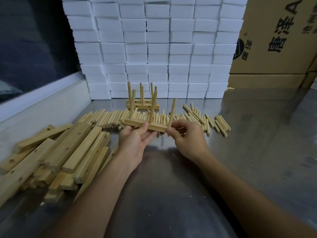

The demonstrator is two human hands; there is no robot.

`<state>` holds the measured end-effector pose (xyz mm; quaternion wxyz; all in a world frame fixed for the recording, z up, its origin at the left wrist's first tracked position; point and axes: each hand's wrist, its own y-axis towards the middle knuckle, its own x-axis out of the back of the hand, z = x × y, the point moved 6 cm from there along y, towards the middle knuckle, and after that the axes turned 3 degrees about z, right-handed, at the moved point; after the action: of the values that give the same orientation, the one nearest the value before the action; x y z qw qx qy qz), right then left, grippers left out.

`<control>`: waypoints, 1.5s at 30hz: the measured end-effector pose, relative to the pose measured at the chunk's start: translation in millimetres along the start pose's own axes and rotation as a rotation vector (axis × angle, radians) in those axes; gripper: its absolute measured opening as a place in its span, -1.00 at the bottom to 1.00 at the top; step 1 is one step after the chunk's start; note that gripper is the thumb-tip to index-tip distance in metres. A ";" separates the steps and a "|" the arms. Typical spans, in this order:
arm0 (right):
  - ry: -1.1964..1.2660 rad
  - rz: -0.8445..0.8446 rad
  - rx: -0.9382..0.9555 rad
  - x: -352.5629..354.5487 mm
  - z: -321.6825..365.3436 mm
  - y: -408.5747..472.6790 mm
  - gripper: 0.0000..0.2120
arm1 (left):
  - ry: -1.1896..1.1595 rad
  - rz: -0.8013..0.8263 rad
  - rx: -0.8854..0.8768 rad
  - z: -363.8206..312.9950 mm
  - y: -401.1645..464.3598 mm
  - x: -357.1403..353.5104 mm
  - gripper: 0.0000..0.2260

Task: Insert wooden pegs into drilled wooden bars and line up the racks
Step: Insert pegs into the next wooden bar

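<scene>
My left hand (135, 143) grips a short drilled wooden bar (135, 123) from below, above the metal table. Two pegs stand upright in the bar, and a third peg (172, 112) leans at its right end. My right hand (186, 140) pinches the foot of that third peg at the bar's right end. Behind them, finished racks (142, 103) with upright pegs stand side by side. Loose pegs (202, 118) lie in a long row across the table. A heap of drilled bars (56, 153) lies to the left.
The steel table (257, 143) carries everything. A wall of stacked white boxes (154, 48) closes off the back. Brown cardboard cartons (277, 40) stand at the back right. A white ledge (42, 100) with a dark window runs along the left side.
</scene>
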<state>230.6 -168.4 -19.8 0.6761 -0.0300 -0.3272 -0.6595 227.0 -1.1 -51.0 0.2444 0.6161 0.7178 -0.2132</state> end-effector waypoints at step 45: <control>-0.449 0.145 -0.098 -75.9 -54.4 214.7 -0.81 | 1.064 -0.168 -0.300 -13.8 4.3 4.7 -0.90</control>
<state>454.5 -100.4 -15.1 0.6296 -0.2321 -0.4341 -0.6011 229.5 11.7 -43.0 -0.0847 0.5380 0.8112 0.2129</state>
